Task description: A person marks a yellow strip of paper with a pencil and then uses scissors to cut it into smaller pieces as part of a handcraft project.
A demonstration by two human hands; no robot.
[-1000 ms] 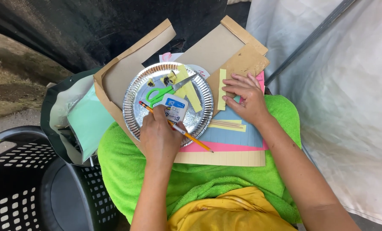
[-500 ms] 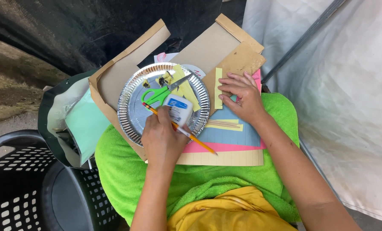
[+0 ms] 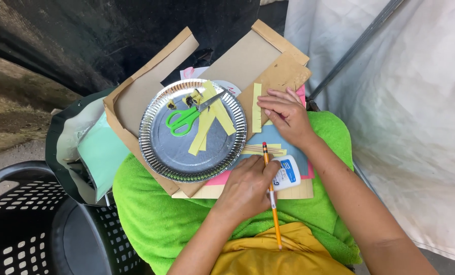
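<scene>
My left hand (image 3: 248,187) grips a white glue bottle with a blue label (image 3: 286,173) and a yellow pencil (image 3: 272,201), held over the near edge of coloured paper sheets (image 3: 288,145) on my lap. My right hand (image 3: 283,114) rests flat, fingers spread, on a fringed yellow paper strip (image 3: 257,108) and brown cardboard (image 3: 281,76). A silver foil plate (image 3: 174,147) lies left of both hands. It holds green-handled scissors (image 3: 184,118) and yellow paper strips (image 3: 209,122).
A green towel (image 3: 156,214) covers my lap under the cardboard. A black mesh basket (image 3: 29,229) stands at lower left. Beside it is a dark bag with a mint-green sheet (image 3: 101,153). White fabric (image 3: 411,127) hangs on the right.
My left hand lifted the glue bottle and pencil off the plate and carried them right, to the near edge of the paper. The right hand stayed on the yellow strip.
</scene>
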